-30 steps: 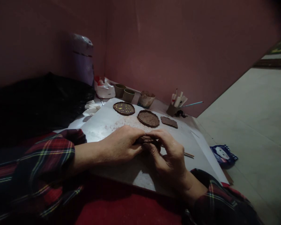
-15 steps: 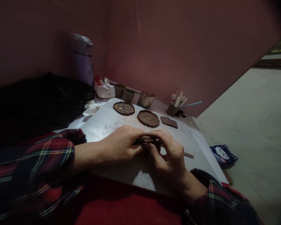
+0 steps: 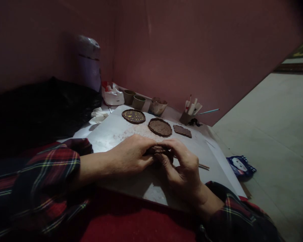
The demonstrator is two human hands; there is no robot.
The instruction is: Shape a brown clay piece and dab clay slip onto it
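Observation:
My left hand (image 3: 130,155) and my right hand (image 3: 181,166) meet over a white board (image 3: 111,132) and pinch a small brown clay piece (image 3: 158,150) between their fingertips. Most of that piece is hidden by the fingers. A thin wooden stick (image 3: 204,166) lies on the board just right of my right hand. Further back on the board lie a round clay disc with yellow dots (image 3: 133,116), a plain round clay disc (image 3: 160,127) and a flat rough clay slab (image 3: 182,131).
Behind the board stand two small green cups (image 3: 133,98), a smeared plastic cup (image 3: 158,106) and a holder of brushes and tubes (image 3: 190,111). White tissue (image 3: 99,115) and a white bag (image 3: 112,95) lie left. A blue packet (image 3: 241,166) lies on the floor, right.

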